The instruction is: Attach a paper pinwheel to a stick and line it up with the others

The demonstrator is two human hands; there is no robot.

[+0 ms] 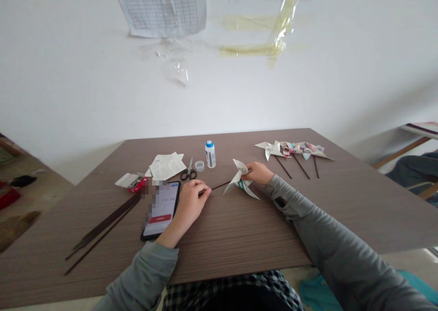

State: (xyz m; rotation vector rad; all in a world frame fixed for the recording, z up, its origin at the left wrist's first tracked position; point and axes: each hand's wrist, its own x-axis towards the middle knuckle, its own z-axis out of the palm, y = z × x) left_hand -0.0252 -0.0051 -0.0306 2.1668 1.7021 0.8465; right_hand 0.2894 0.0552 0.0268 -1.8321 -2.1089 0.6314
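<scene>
A paper pinwheel on a thin dark stick lies just above the table between my hands. My left hand is closed around the stick's lower end. At the pinwheel's centre, my right hand pinches the paper where it meets the stick; the fingertips are partly hidden behind the blades. Behind my left hand are black-handled scissors, a small clear round cap and a white bottle with a blue lid.
Several finished-looking pinwheels lie at the back right. A phone sits beside my left forearm. Further left are dark sticks, a small red-and-white box and printed paper pieces. A white wall borders the table's far edge.
</scene>
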